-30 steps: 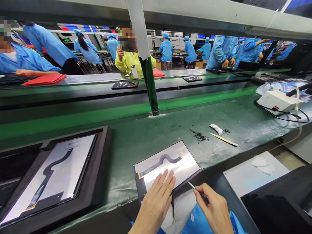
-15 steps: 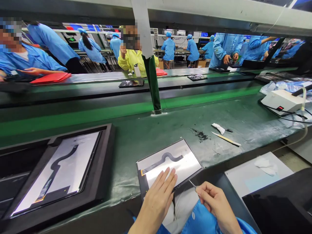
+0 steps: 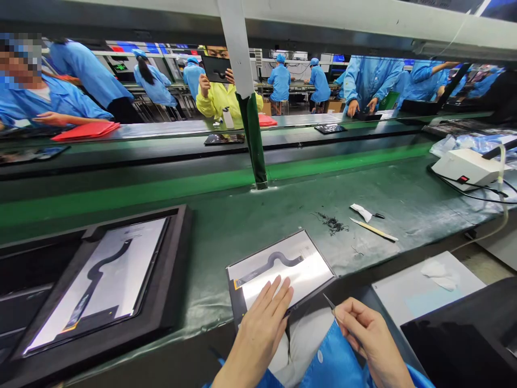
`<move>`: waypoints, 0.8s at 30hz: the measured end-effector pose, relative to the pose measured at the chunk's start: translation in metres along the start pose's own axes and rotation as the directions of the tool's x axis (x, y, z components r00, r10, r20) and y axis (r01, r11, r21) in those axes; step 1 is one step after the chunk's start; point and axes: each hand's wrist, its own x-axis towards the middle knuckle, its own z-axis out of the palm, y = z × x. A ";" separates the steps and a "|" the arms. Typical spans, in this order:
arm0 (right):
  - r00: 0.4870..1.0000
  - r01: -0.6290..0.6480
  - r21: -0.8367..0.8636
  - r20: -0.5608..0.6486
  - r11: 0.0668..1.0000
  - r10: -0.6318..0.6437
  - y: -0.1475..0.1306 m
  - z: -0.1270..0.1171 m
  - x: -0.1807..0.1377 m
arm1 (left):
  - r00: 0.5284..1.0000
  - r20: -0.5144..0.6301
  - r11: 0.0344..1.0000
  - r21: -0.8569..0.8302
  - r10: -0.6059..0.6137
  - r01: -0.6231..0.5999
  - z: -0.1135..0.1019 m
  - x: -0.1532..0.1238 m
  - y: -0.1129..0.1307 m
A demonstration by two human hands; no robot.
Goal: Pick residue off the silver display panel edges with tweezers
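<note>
A silver display panel with a dark flex cable lies face down at the near edge of the green bench. My left hand rests flat on its near corner, fingers stretched out together. My right hand is closed in a pinch on thin metal tweezers, whose tip points up and left, just off the panel's near right edge and apart from it.
A black tray holding another panel sits at the left. Dark debris, a white scrap and a pale stick lie on the green mat. A white box with cables stands right. Workers in blue line the conveyor beyond.
My right hand with the tweezers has drifted slightly right and away from the panel's edge. My left hand stays flat on the panel. The view has shifted a little.
</note>
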 end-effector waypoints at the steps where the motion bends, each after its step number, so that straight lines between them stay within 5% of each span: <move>1: 1.000 0.026 -0.033 -0.005 0.999 -0.027 0.005 0.000 0.002 | 1.000 -0.003 1.000 -0.005 -0.004 0.004 0.000 0.000 0.000; 7: 0.958 0.238 -0.306 -0.081 0.922 -0.274 0.038 0.006 0.010 | 1.000 -0.011 1.000 -0.022 -0.022 0.021 0.001 -0.001 0.000; 13: 0.891 0.354 -0.551 -0.047 0.756 -0.452 0.037 0.011 0.003 | 1.000 -0.005 1.000 -0.012 -0.009 0.009 0.000 0.000 0.000; 24: 0.852 0.420 -0.616 0.013 0.667 -0.524 0.043 0.011 0.002 | 1.000 -0.015 0.999 -0.024 -0.022 0.022 0.001 -0.001 0.001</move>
